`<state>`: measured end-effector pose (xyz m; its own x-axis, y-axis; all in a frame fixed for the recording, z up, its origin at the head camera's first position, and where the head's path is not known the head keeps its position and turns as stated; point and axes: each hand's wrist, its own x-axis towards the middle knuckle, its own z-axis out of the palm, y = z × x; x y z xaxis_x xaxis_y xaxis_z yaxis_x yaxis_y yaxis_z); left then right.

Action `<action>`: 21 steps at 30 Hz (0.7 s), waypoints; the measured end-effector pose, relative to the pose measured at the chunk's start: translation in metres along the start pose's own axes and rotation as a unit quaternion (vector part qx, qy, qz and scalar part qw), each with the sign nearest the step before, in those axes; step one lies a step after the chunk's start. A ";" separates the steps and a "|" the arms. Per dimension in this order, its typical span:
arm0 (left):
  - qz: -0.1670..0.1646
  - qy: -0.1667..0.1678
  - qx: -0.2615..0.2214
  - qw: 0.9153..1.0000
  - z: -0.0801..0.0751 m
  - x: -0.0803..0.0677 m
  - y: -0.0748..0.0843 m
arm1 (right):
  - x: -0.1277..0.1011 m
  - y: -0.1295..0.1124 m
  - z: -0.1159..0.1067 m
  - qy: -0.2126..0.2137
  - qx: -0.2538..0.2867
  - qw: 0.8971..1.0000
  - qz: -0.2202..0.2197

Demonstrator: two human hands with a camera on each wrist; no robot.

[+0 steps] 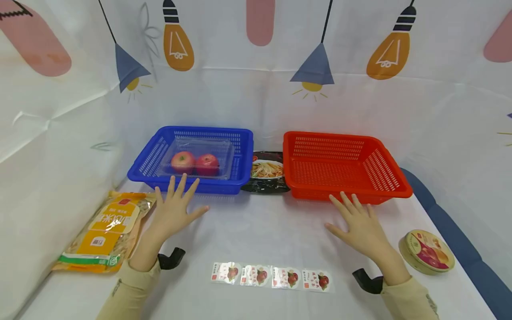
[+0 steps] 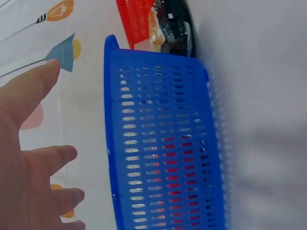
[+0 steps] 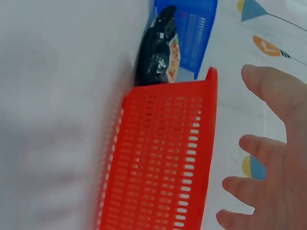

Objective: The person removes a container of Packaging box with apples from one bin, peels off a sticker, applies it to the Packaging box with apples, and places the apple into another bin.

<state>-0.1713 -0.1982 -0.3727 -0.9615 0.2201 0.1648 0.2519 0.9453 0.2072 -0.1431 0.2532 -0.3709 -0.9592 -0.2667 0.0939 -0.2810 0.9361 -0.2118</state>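
My left hand is spread with straight fingers in front of the blue basket, holding nothing. Inside that basket lies a clear plastic box with two red apples. My right hand is likewise spread, near the front wall of the red basket, which has nothing in it. In the left wrist view, the fingers appear beside the blue basket's slotted wall. The right wrist view has the other hand's fingers beside the red basket. Whether any fingertip touches a basket I cannot tell.
Between the baskets lies a black food packet. A yellow bag of dry food lies at left, a round tin at right. A row of several apple-print stickers lies in front. A blue chair-like edge borders the table's right side.
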 end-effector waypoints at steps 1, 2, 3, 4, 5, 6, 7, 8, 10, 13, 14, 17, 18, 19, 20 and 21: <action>-0.004 0.003 -0.002 1.000 0.001 0.001 -0.001 | 0.001 -0.001 0.001 0.001 -0.003 1.000 -0.003; -0.009 0.007 -0.003 1.000 0.001 0.001 -0.003 | 0.002 -0.003 0.002 0.002 -0.006 1.000 -0.007; -0.013 0.011 -0.005 1.000 0.001 0.002 -0.004 | 0.003 -0.004 0.002 0.003 -0.008 1.000 -0.011; -0.019 0.015 -0.007 1.000 0.002 0.003 -0.005 | 0.004 -0.006 0.003 0.003 -0.010 1.000 -0.014; -0.024 0.020 -0.009 0.999 0.002 0.003 -0.007 | 0.004 -0.007 0.004 0.004 -0.012 1.000 -0.017; -0.029 0.025 -0.013 0.999 0.002 0.004 -0.008 | 0.005 -0.009 0.005 0.005 -0.013 1.000 -0.021; -0.035 0.033 -0.015 0.999 0.003 0.005 -0.009 | 0.006 -0.011 0.005 0.007 -0.015 1.000 -0.026; -0.042 0.038 -0.021 0.998 0.002 0.005 -0.011 | 0.007 -0.013 0.006 0.010 -0.016 0.999 -0.030; -0.055 0.053 -0.031 0.997 0.003 0.007 -0.014 | 0.009 -0.018 0.007 0.020 -0.022 0.999 -0.039; -0.075 0.085 -0.047 0.992 0.003 0.010 -0.021 | 0.012 -0.025 0.010 0.048 -0.030 0.997 -0.058; -0.083 0.096 -0.057 0.990 0.003 0.010 -0.024 | 0.013 -0.027 0.011 0.057 -0.030 0.996 -0.064; -0.111 0.126 -0.081 0.982 0.004 0.013 -0.032 | 0.017 -0.034 0.013 0.074 -0.028 0.994 -0.080; -0.122 0.134 -0.092 0.979 0.004 0.014 -0.034 | 0.018 -0.036 0.014 0.076 -0.028 0.993 -0.084; -0.134 0.139 -0.101 0.976 0.004 0.015 -0.037 | 0.019 -0.039 0.014 0.077 -0.027 0.993 -0.086; -0.147 0.145 -0.108 0.973 0.003 0.016 -0.040 | 0.020 -0.041 0.015 0.078 -0.029 0.993 -0.089; -0.158 0.149 -0.116 0.969 0.003 0.017 -0.042 | 0.020 -0.043 0.016 0.080 -0.029 0.992 -0.092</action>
<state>-0.1989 -0.2336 -0.3818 -0.9285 -0.1835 0.3228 0.0017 0.8672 0.4979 -0.1509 0.2035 -0.3750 -0.8728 -0.3992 0.2808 -0.4446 0.8877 -0.1200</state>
